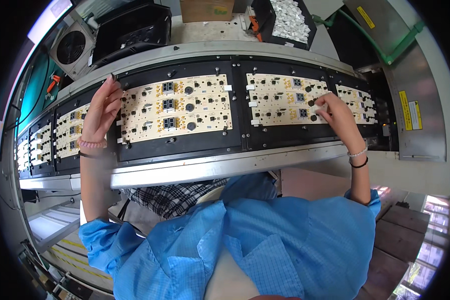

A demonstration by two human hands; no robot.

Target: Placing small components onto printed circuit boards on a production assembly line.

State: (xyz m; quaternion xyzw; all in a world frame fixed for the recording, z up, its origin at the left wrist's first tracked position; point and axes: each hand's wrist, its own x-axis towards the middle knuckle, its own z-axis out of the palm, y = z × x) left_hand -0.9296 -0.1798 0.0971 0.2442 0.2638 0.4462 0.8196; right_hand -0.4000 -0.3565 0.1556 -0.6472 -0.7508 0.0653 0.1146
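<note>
My left hand (101,111) is raised over the left end of the middle circuit boards (135,112), a small black part (113,77) pinched at its fingertips. Over the right end of another group of cream circuit boards (277,102), my right hand (339,117) bends down with thumb and forefinger close together. Those fingers are beside a round black component (312,103); whatever they may grip is hidden. Each board carries a two-digit display (168,104), small yellow parts and black parts. Black carrier frames (239,120) hold the boards in stacked rows.
A metal rail (210,169) runs along the near side of the line. Beyond the far rail stand a black bin with dark parts (130,35), a cardboard box (206,10) and a black bin of white pieces (290,22). Metal machine panels (422,105) are at right.
</note>
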